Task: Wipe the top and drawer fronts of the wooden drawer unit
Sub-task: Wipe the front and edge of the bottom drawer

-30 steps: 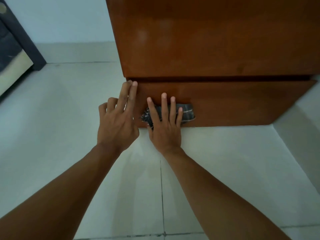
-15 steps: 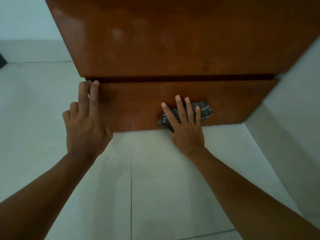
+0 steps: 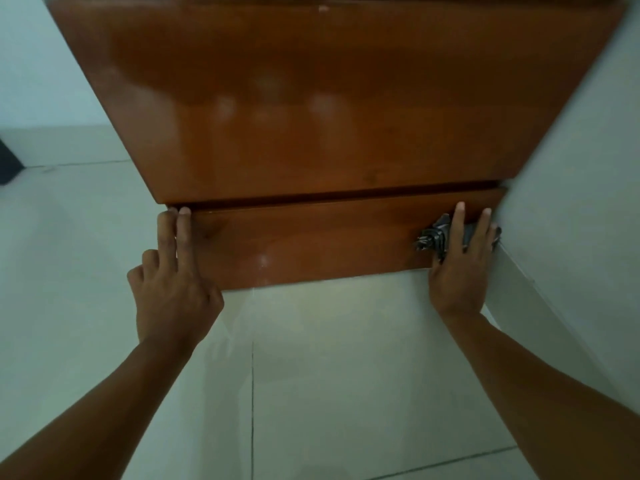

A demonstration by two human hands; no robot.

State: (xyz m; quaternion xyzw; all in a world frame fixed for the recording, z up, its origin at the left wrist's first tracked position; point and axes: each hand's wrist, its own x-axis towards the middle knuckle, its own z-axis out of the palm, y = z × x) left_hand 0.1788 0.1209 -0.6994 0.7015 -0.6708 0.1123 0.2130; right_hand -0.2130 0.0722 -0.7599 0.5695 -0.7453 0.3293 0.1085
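Note:
The wooden drawer unit [image 3: 311,98] fills the top of the head view, its glossy brown fronts seen from above. The lowest drawer front [image 3: 311,244] runs just above the floor. My right hand [image 3: 459,268] presses a dark striped cloth [image 3: 431,235] flat against the right end of that lowest front, fingers spread over it. My left hand [image 3: 173,282] rests at the front's left end, two fingers stretched up along its edge, the others curled. It holds nothing.
A pale wall [image 3: 581,202] stands directly to the right of the unit, touching the cloth's side. Light floor tiles [image 3: 311,375] lie below my arms. A dark object [image 3: 8,161] sits at the far left edge.
My right hand has slid the cloth rightward along the lowest drawer front, from near its left end to its right end by the wall. The left hand stays at the left edge.

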